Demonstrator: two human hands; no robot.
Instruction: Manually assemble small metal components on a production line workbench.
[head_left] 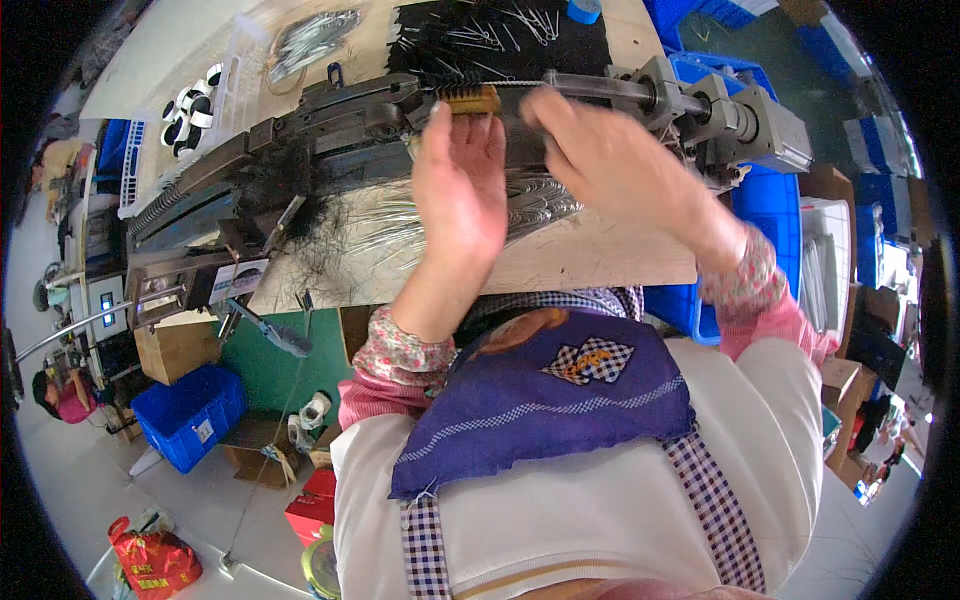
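Note:
My left hand (462,185) is raised palm up at the bench machine, its fingers and thumb against a small yellow-brown block (470,100). Black bristles (450,86) stand along the block's upper edge. A thin twisted wire (522,83) runs from there to a clear-looking rod (600,87) on the machine's right part. My right hand (600,145) is just below the left end of that rod, smeared by motion. Its fingers look curled, but whether they hold anything is hidden. Loose metal wires (540,203) lie in a bundle on the bench below my hands.
A black cloth (420,55) with looped wire pieces lies behind the machine (350,135). A clear bin (235,75) with black-and-white rolls stands at the far left. Black bristle scraps (300,225) litter the bench. Blue crates (765,240) stand at the right.

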